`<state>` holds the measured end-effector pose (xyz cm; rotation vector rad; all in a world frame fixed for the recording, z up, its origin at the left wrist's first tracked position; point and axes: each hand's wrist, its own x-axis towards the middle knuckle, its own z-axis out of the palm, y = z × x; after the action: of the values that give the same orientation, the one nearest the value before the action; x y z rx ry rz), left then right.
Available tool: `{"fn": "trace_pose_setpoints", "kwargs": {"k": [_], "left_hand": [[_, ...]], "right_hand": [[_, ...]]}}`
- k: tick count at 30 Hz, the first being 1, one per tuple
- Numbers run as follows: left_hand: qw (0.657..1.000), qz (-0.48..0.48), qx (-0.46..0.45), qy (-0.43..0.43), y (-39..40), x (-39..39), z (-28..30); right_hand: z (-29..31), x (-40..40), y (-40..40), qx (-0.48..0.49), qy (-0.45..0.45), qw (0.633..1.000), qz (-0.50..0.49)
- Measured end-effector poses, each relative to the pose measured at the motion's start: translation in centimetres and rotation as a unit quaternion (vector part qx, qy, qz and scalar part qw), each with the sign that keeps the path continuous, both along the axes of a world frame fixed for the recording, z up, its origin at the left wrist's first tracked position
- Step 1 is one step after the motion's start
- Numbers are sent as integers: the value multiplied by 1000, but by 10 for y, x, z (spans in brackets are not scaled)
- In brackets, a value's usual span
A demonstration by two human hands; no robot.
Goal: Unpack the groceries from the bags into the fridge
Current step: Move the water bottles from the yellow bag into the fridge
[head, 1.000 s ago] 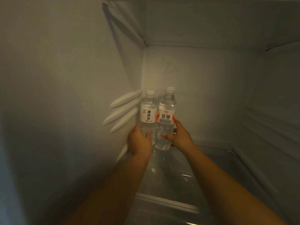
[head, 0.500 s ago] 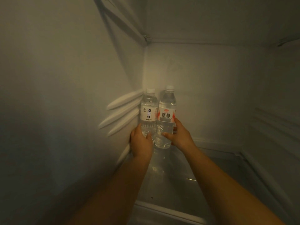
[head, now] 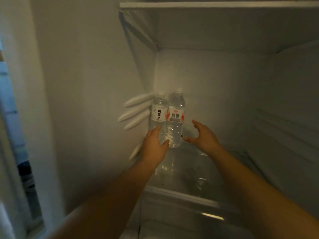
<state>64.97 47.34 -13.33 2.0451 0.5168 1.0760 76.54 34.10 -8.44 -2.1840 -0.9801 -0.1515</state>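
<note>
Two clear water bottles stand upright side by side in the back left corner of the fridge's glass shelf (head: 195,171). The left one is a white-label bottle (head: 159,114) with black characters; the right one is a red-label bottle (head: 176,118). My left hand (head: 153,145) wraps the lower part of the white-label bottle, fingers behind it and thumb in front. My right hand (head: 202,136) hovers just right of the red-label bottle, fingers spread, not touching it.
White shelf rails (head: 136,116) jut from the fridge's left wall beside the bottles. An upper shelf (head: 207,5) spans the top. Ribbed rails line the right wall (head: 284,128). The glass shelf's white front edge (head: 181,195) crosses between my forearms.
My right hand has let go of the red-label bottle and opened, drawing back to the right. Both bottles now rest on the shelf. The view has pulled back.
</note>
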Motion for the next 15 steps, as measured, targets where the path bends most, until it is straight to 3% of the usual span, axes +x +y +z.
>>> {"fn": "trace_pose_setpoints", "kwargs": {"k": [4,15], "left_hand": [[995,-47,66,60,-21,-30,11],[959,-171,195,117,-101,-159,7]], "right_hand": [[3,-35,-41,-54,-66,996,-20],[-13,-193,-160,-92,-107,983,-119]]}}
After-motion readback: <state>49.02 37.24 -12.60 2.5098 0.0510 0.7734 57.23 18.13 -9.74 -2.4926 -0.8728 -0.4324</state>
